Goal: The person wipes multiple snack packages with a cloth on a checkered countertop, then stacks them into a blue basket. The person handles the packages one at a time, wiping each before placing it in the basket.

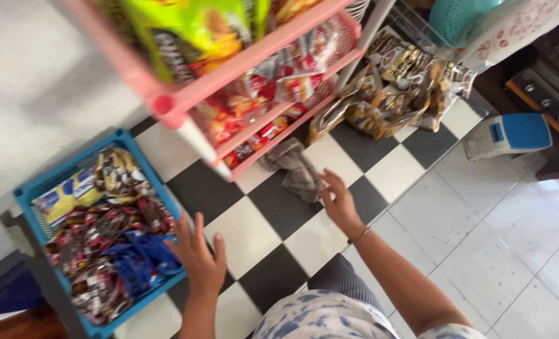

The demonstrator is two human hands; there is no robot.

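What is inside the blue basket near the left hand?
The blue basket holds many snack packets and a blue plastic bag. Its bottom is covered.

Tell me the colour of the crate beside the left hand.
Blue; the crate of snack packets sits beside the left hand, clearest in the head view.

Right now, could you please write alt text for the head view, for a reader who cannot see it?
Two bare hands reach over a checkered floor: the left hand by a blue basket of snack packets, the right hand near a crumpled cloth. A pink rack of snacks stands above, with more packets piled beside it.
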